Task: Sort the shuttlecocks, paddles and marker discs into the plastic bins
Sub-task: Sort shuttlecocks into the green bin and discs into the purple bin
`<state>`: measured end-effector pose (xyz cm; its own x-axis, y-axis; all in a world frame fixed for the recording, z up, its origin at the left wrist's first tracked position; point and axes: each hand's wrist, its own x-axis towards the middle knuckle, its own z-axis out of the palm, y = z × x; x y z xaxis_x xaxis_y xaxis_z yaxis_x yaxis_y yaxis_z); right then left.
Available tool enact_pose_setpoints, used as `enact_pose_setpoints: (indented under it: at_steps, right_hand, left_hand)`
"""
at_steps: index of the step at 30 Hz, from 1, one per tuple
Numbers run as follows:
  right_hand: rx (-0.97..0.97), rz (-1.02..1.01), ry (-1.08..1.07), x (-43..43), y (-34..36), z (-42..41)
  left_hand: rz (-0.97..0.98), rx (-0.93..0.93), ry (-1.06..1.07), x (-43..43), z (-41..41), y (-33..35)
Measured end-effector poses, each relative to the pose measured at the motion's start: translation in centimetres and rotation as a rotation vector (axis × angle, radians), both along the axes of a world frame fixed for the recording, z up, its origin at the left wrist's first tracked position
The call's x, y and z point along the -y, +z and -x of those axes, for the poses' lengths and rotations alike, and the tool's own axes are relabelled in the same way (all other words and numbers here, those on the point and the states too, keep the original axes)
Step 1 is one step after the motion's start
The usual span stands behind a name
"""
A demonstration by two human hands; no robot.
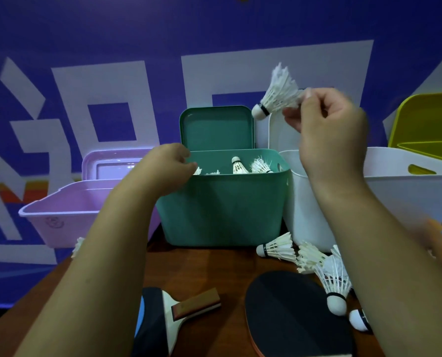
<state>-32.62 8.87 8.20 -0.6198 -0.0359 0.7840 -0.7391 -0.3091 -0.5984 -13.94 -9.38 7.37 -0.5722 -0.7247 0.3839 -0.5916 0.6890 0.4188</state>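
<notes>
We pinch shuttlecock (279, 95) by feather skirt in right hand (328, 124), above teal bin (222, 207) far-right corner, cork tilted down for drop. At left rim, left hand (168, 163) curls in. Holding anything? We cannot tell.

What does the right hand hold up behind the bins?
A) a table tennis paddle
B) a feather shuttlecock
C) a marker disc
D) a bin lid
B: the right hand pinches a feather shuttlecock by its white skirt, with the cork tip pointing down and to the left.
</notes>
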Motion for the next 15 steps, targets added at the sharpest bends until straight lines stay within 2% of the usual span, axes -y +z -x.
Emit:
enact_pose_setpoints:
  at_steps: [2, 3, 4, 5, 7, 8, 9, 12, 15]
  right_hand:
    - [-0.092, 0.047, -0.120, 0.3, 0.0, -0.1]
    - [-0.161, -0.006, -0.191, 0.5, 0.0, -0.4]
    - [-0.232, -0.151, -0.241, 1.0, -0.2, -0.5]
    - [-0.282, -0.408, -0.256, 1.6, -0.6, -0.7]
    - [-0.248, -0.927, -0.206, 2.9, -2.1, -1.3]
    - [-0.219, -1.052, -0.174, 3.1, -2.8, -1.6]
    - [-0.224, -1.076, -0.165, 3.2, -3.2, -1.7]
    - [-0.248, -0.983, -0.193, 2.8, -3.0, -1.9]
    - [-0.172, -0.925, -0.147, 1.9, -1.9, -2.1]
  left_hand:
    - [0.014, -0.002, -0.010, -0.2, -0.1, 0.1]
    - [0.027, 0.001, -0.014, -0.3, -0.1, 0.1]
    - [0.032, 0.008, -0.019, -0.3, -0.1, 0.2]
    - [0.032, 0.014, -0.026, -0.4, -0.1, 0.2]
    - [0.028, 0.018, -0.040, -0.5, -0.1, 0.0]
    - [0.026, 0.019, -0.048, -0.6, -0.1, 0.0]
    - [0.030, 0.023, -0.054, -0.6, -0.1, 0.1]
    - [0.035, 0.030, -0.069, -0.5, -0.1, 0.2]
    - [0.057, -0.003, -0.110, -0.7, 0.0, 0.4]
